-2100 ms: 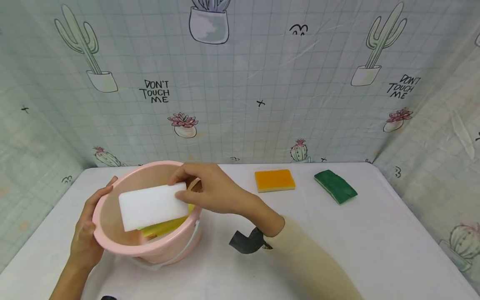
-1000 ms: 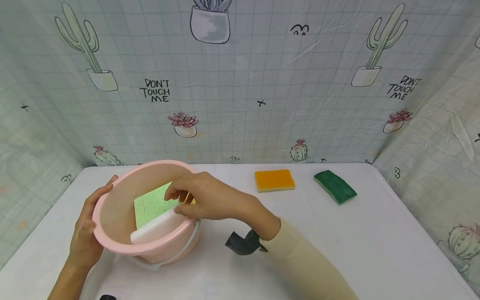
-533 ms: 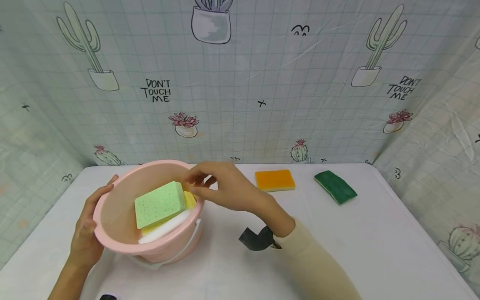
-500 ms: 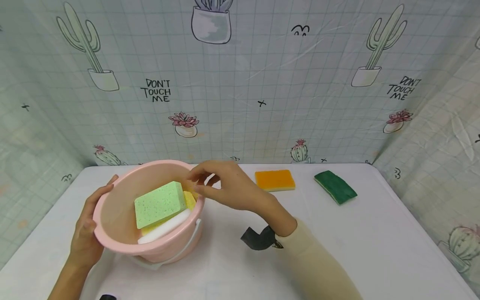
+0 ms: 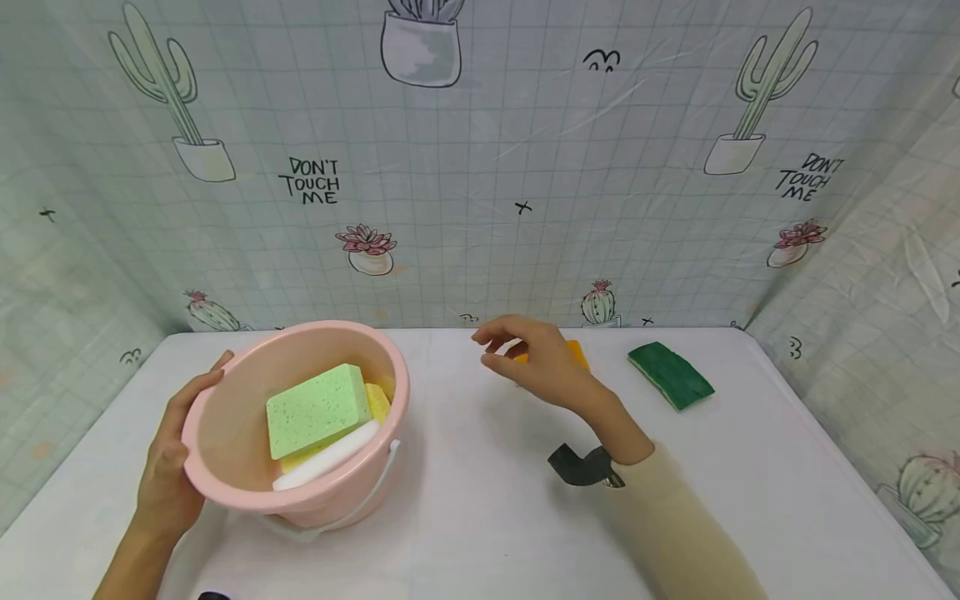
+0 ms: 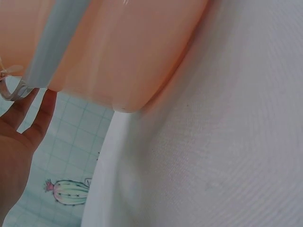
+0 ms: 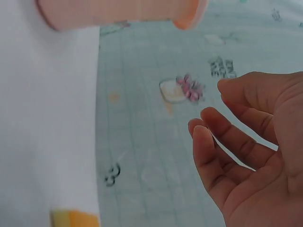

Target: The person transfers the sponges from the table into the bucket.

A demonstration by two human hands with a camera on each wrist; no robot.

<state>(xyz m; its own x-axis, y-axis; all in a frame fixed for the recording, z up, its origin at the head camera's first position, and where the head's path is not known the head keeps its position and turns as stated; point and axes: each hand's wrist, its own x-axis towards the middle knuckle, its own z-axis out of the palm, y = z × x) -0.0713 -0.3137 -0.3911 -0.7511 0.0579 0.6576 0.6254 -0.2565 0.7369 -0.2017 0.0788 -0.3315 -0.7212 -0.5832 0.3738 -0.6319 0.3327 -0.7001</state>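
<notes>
A pink bucket (image 5: 225, 492) stands at the left of the white table (image 5: 487, 517). Inside it a speckled green sponge (image 5: 318, 408) lies over a yellow sponge (image 5: 379, 401) and a white sponge (image 5: 326, 465). My left hand (image 5: 176, 442) grips the bucket's left rim, thumb along the top edge. The left wrist view shows the bucket's outer wall (image 6: 128, 52) with my fingers (image 6: 23, 135) beside it. My right hand (image 5: 491, 350) hovers empty, fingers loosely curved, just over an orange sponge (image 5: 577, 353). In the right wrist view that hand (image 7: 210, 106) shows a bare palm.
A dark green scouring pad (image 5: 670, 375) lies at the back right of the table. The bucket's pale handle (image 5: 375, 492) hangs down its front. A cactus-print curtain (image 5: 480, 167) closes in the back and both sides. A black wrist strap (image 5: 581, 467) sits on my right arm.
My right hand dropped the white sponge into the bucket, drew out empty and moved right to above the orange sponge. The left hand and bucket stayed put.
</notes>
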